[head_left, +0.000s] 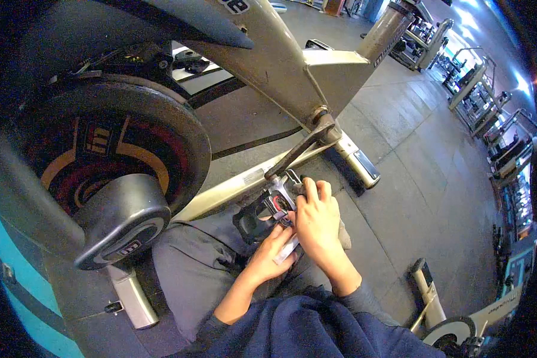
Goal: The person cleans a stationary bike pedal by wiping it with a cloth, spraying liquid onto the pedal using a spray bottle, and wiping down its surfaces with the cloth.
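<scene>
A bike pedal (278, 201) with a black toe cage (252, 222) hangs at the end of the crank arm (301, 150) of an exercise bike. My left hand (269, 258) is at the pedal's near side, fingers closed around a small whitish object (287, 249), which I cannot identify. Against the pedal's right side rests my right hand (317, 222), its fingers bent and pressed together at the pedal's edge. What its fingertips hold is hidden.
The bike's flywheel (125, 143) and a black round cover (125, 218) stand at the left. The beige frame (280, 59) rises above the pedal. Part of another bike (453, 328) is at lower right; gym machines (471, 83) line the far right.
</scene>
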`<action>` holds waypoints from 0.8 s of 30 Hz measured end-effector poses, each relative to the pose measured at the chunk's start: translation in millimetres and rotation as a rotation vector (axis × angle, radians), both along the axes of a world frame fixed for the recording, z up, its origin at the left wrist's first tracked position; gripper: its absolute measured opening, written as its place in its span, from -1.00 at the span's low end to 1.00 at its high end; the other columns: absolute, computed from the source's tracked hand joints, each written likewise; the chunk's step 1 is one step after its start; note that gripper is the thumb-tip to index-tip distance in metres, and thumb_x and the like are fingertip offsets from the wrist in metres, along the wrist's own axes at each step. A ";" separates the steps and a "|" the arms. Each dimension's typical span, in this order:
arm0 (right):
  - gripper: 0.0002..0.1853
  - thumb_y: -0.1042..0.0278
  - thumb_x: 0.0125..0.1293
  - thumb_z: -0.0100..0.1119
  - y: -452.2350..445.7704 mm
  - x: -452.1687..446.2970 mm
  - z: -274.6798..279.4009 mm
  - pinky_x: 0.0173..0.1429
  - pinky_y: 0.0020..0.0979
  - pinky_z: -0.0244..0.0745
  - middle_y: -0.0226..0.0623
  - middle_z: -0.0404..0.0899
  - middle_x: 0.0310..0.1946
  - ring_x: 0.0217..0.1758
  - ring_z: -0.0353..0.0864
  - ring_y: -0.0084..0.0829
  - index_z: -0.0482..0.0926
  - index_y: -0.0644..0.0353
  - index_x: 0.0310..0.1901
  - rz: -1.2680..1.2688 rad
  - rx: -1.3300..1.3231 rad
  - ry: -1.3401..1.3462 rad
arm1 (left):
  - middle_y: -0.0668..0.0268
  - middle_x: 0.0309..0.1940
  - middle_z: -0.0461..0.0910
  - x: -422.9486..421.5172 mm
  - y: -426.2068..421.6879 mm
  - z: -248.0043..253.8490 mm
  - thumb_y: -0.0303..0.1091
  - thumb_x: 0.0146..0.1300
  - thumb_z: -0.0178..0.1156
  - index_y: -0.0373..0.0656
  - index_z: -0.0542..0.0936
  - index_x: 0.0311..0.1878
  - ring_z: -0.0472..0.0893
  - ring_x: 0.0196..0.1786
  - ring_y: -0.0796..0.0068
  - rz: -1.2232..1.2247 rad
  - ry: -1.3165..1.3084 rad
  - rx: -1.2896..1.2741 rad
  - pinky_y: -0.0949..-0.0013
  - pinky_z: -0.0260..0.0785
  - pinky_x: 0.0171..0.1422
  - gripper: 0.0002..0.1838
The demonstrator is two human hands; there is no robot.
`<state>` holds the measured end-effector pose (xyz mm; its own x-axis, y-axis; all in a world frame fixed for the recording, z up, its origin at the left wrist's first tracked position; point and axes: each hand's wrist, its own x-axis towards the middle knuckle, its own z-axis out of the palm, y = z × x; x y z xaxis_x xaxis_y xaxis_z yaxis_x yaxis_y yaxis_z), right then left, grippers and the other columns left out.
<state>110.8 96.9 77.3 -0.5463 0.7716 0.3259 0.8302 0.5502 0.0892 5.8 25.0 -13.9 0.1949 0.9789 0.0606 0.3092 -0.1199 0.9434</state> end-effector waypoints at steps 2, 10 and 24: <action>-0.61 0.06 -0.01 0.32 -3.4 -3.2 -0.9 -0.05 -0.29 0.36 -0.23 0.42 0.13 0.19 0.31 -0.20 0.68 0.26 -0.31 -0.029 0.028 -0.042 | -0.10 0.32 0.24 0.5 0.2 -0.1 -0.47 -0.01 0.28 -0.25 0.33 0.30 0.29 0.37 -0.14 0.030 -0.047 0.093 0.11 0.25 0.40 -0.29; -0.72 0.25 -0.04 0.26 -10.9 -3.1 -4.7 -0.06 -0.30 0.39 -0.21 0.43 0.19 0.20 0.35 -0.20 0.64 0.27 -0.32 -0.003 0.126 -0.017 | -0.10 0.32 0.24 1.3 -0.5 -3.0 -0.51 -0.02 0.28 -0.23 0.35 0.28 0.27 0.38 -0.15 0.044 -0.079 0.192 0.09 0.24 0.41 -0.30; -0.63 0.04 0.06 0.34 29.8 18.2 12.5 0.04 -0.25 0.46 -0.13 0.50 -0.01 0.14 0.36 -0.14 0.69 0.26 -0.38 0.187 -0.253 -0.073 | -0.07 0.28 0.28 0.3 -4.2 1.9 -0.44 0.02 0.27 -0.24 0.36 0.30 0.37 0.30 -0.10 0.072 0.008 0.224 0.12 0.29 0.36 -0.32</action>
<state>129.0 126.7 89.8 -0.7015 0.7068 0.0912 0.7088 0.7053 -0.0140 6.1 20.8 -12.0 0.1261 0.9527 0.2765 0.3321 -0.3032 0.8932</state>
